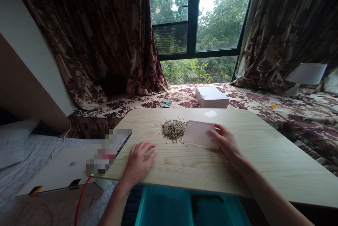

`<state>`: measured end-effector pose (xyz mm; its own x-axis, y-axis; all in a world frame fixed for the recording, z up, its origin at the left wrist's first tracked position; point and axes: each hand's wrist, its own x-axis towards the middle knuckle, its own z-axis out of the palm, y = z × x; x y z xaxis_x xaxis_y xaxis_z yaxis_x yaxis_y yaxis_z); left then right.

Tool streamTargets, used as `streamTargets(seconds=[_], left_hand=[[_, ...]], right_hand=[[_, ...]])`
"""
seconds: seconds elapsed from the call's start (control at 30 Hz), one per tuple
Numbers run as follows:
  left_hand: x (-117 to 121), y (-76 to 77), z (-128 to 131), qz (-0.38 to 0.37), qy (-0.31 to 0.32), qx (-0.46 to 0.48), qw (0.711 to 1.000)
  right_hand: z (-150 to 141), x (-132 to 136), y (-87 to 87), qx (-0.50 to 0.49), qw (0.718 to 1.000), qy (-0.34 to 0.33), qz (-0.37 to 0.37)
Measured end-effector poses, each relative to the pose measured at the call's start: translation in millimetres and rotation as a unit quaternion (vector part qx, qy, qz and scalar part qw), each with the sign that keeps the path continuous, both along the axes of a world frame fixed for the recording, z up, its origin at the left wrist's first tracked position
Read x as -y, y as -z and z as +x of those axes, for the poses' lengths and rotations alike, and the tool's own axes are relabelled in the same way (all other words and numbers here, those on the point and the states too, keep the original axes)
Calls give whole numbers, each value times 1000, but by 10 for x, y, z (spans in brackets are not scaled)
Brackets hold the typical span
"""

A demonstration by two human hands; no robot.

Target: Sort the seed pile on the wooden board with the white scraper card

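Note:
A translucent pale plastic scraper card [200,133] is gripped at its right end by my right hand [225,138], thumb on top. Its left edge touches a pile of small greenish-brown grains or beans [173,129], mixed with whitish bits, on the wooden tabletop [185,169]. My left hand [139,159] rests at the table's left side, fingers stretched out and apart, holding nothing. It lies to the near left of the pile. Below the front edge sits a turquoise bin [166,205] with two compartments; dark residue lines the right one.
A white box [212,96] and a crumpled grey-green cloth or wrapper [166,103] lie on the floral window seat behind the table. A small white paper [210,114] is at the table's back. At left are a large flat carton [60,166] and a red cable [80,198].

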<state>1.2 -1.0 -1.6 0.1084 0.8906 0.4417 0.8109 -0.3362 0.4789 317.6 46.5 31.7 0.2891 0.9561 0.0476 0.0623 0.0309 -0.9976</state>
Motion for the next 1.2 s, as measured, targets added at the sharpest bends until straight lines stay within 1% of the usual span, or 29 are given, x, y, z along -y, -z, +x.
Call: streamTargets(seconds=[0.3, 0.6, 0.77, 1.03, 1.2], left_hand=[[-8, 15, -7, 2, 2, -3, 1000], [-8, 15, -8, 6, 5, 1, 1000], [-8, 11, -6, 4, 4, -2, 1000], [-15, 22, -12, 6, 1, 0, 1000], [-17, 36, -19, 5, 4, 2, 1000]], right_hand=[[-25, 46, -46, 4, 1000, -3, 3], [-46, -26, 18, -4, 1000, -13, 12], [-49, 1, -6, -7, 999, -28, 14], [20, 30, -61, 14, 1000, 9, 19], [41, 41, -63, 33, 999, 8, 11]])
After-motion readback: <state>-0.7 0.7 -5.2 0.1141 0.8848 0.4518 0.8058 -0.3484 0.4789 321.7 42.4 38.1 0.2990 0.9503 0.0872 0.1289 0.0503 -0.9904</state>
